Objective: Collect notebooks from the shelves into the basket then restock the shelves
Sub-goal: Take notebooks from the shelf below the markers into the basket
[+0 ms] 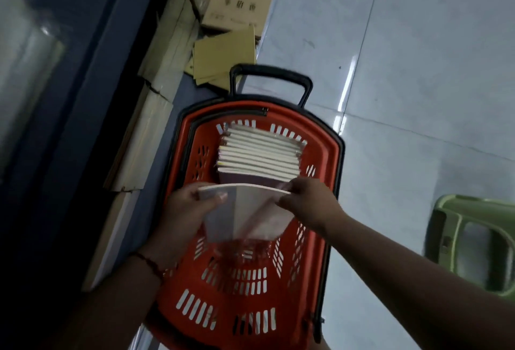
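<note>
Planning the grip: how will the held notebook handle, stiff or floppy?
Probably floppy: the notebook looks thin and its top edge bows between the left hand and right hand. Possibly slippery, as its wrap looks glossy.

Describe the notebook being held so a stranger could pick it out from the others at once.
Find the red basket on the pale tiled floor. A row of notebooks stands inside it at the end nearest its black handle. The one you want is the pale notebook above the basket's middle, gripped by the left hand and right hand, the only one not in the row.
</note>
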Action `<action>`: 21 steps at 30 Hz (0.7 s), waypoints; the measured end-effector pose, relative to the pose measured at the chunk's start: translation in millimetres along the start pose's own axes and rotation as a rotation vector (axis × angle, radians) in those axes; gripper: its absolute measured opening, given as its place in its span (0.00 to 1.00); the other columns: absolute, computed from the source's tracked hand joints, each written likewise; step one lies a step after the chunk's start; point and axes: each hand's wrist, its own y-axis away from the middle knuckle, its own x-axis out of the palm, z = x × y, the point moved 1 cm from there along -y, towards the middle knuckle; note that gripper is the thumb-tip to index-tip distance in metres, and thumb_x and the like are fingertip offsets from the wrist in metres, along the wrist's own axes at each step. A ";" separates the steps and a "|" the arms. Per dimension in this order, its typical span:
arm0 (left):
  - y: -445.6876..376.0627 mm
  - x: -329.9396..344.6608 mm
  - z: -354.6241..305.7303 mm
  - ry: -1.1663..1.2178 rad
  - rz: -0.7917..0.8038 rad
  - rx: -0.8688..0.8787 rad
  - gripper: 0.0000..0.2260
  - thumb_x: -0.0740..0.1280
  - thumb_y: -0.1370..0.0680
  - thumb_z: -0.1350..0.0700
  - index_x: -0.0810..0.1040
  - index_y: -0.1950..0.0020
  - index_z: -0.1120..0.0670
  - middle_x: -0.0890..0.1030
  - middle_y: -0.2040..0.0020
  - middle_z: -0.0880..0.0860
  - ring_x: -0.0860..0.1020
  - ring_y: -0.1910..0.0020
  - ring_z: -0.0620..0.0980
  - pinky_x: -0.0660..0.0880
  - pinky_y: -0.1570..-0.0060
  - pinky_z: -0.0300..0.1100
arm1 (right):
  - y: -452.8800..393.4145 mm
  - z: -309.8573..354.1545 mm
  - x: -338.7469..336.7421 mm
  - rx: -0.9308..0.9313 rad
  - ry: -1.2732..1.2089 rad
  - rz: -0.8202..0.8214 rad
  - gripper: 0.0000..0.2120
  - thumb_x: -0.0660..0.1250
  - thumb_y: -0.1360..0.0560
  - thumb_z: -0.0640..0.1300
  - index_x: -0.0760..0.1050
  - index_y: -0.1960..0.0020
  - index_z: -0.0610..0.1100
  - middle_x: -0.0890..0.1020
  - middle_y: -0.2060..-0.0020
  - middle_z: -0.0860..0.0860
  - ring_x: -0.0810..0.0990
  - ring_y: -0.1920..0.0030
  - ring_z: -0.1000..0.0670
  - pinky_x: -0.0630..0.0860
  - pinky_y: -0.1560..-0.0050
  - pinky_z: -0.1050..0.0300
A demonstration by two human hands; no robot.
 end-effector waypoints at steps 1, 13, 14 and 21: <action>10.5 -3.4 -16.1 0.071 0.012 -0.029 0.10 0.73 0.27 0.58 0.82 0.47 0.58 0.85 0.53 0.57 0.84 0.54 0.55 0.80 0.54 0.48 | 10.1 11.7 -17.2 0.036 -0.164 0.029 0.09 0.72 0.26 0.46 0.82 0.49 0.42 0.85 0.55 0.48 0.84 0.55 0.48 0.81 0.53 0.52; 228.5 27.8 -311.9 0.255 0.025 0.275 0.06 0.72 0.25 0.55 0.80 0.58 0.56 0.85 0.63 0.54 0.83 0.66 0.51 0.80 0.65 0.42 | 245.6 138.5 -192.2 -0.123 -0.772 0.085 0.20 0.72 0.27 0.44 0.78 0.37 0.40 0.84 0.43 0.47 0.82 0.42 0.46 0.77 0.41 0.52; 251.4 29.3 -336.6 0.299 0.049 0.307 0.06 0.72 0.24 0.56 0.80 0.58 0.56 0.85 0.64 0.53 0.82 0.68 0.49 0.80 0.66 0.41 | 272.8 145.5 -201.9 -0.138 -0.757 0.071 0.21 0.72 0.29 0.44 0.78 0.37 0.39 0.84 0.43 0.46 0.82 0.42 0.45 0.76 0.41 0.51; 394.5 30.5 -442.5 0.250 0.331 0.587 0.05 0.68 0.22 0.58 0.80 0.47 0.55 0.86 0.55 0.52 0.84 0.60 0.49 0.82 0.60 0.43 | 442.7 185.3 -257.4 -0.314 -0.852 -0.192 0.17 0.69 0.26 0.39 0.77 0.38 0.38 0.83 0.43 0.43 0.82 0.42 0.41 0.76 0.39 0.42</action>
